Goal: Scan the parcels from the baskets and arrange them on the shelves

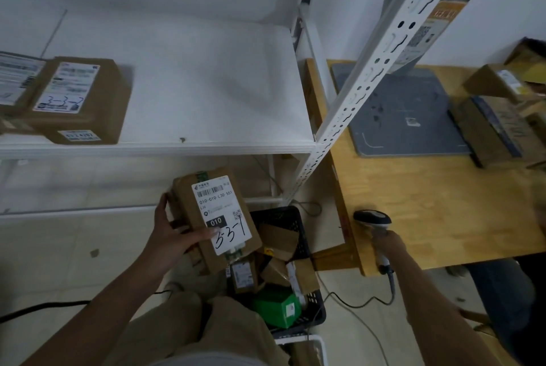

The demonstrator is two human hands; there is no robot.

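Note:
My left hand point(174, 232) grips a brown cardboard parcel point(189, 206) with a white label marked "3-3-1", held below the front edge of the white shelf point(212, 84). My right hand point(390, 244) holds a handheld barcode scanner point(373, 219) by its handle at the corner of the wooden table, its cable trailing to the floor. A black basket point(291, 217) below my hands holds several small cardboard parcels and a green box point(276, 305). Two labelled parcels point(79, 99) sit on the shelf at the left.
A white perforated shelf post point(363, 75) runs diagonally between shelf and wooden table point(428, 203). A grey scanning pad point(401, 111) lies on the table, with stacked boxes point(496, 126) at the right. A white basket point(310, 345) stands at the bottom. Another person's legs point(499, 291) are at the right.

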